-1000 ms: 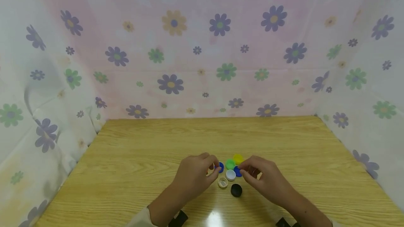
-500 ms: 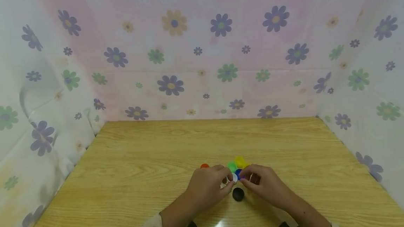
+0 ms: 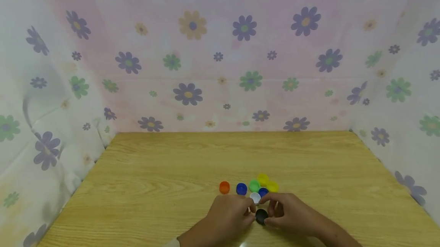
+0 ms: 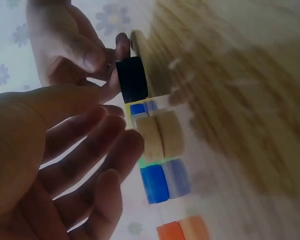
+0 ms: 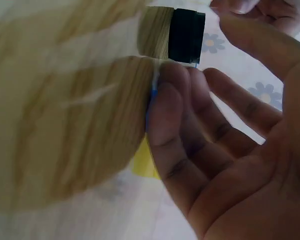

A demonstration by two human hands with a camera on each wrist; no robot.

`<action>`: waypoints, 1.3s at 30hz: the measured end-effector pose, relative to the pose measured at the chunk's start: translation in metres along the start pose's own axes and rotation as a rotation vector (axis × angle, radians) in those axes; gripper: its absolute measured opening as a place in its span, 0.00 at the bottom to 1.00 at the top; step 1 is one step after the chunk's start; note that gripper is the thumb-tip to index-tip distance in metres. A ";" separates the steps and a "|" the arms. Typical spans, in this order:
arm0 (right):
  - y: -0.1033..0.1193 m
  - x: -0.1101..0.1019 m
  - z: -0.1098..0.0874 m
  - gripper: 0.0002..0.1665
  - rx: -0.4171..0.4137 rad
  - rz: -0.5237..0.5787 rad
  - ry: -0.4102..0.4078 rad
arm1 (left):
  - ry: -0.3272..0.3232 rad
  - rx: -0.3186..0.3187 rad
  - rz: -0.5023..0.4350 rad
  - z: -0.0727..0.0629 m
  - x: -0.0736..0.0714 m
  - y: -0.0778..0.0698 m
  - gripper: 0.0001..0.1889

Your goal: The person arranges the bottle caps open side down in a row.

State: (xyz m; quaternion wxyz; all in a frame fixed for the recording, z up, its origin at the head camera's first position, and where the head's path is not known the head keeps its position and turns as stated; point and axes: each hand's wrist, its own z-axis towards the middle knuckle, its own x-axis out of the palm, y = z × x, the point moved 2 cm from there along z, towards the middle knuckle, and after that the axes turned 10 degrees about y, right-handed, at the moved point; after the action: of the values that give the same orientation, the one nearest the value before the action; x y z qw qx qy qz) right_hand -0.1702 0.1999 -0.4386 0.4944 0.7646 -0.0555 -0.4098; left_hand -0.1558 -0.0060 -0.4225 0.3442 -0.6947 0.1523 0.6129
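Observation:
A black bottle cap (image 3: 261, 217) rests on the table between both hands. My left hand (image 3: 230, 214) has its thumb and forefinger tips right at the cap's left side, its other fingers loosely bent. On the other side, my right hand (image 3: 293, 214) holds its thumb tip beside the black cap, with the forefinger over near the white cap (image 3: 255, 198). Neither hand grips anything. A beige cap (image 4: 150, 138) shows in the left wrist view, hidden behind the left hand in the head view. Behind the hands lie a blue cap (image 3: 241, 189) and an orange cap (image 3: 224, 187).
A second blue cap (image 3: 263, 192), a green cap (image 3: 254, 186) and two yellow caps, one farther back (image 3: 262, 179) and one to the right (image 3: 272, 186), cluster beyond the right hand. Flowered cloth (image 3: 223, 48) hangs around the wooden table (image 3: 165, 170).
My left hand has moved from beside the blue cap, rightward and nearer me, to the black cap, uncovering the orange cap. My right hand has come nearer the black cap too.

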 end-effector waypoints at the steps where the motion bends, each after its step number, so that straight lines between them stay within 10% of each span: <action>1: -0.001 0.001 0.000 0.23 -0.001 0.000 0.006 | 0.012 -0.004 -0.001 0.000 0.001 0.000 0.02; 10: -0.002 0.004 0.000 0.18 0.022 -0.001 0.011 | 0.117 -0.027 -0.015 0.002 0.006 0.003 0.04; 19: 0.002 0.011 0.002 0.05 0.080 -0.006 0.042 | 0.125 -0.032 -0.028 0.001 0.009 0.005 0.03; 39: 0.007 0.013 0.003 0.07 0.051 -0.060 0.053 | 0.157 -0.051 -0.034 0.002 0.009 0.004 0.05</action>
State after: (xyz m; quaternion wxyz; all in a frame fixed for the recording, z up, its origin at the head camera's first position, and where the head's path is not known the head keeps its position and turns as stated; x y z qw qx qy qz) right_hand -0.1612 0.1884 -0.4413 0.4634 0.7890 -0.0298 -0.4024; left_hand -0.1582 -0.0055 -0.4325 0.3237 -0.7517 0.1516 0.5543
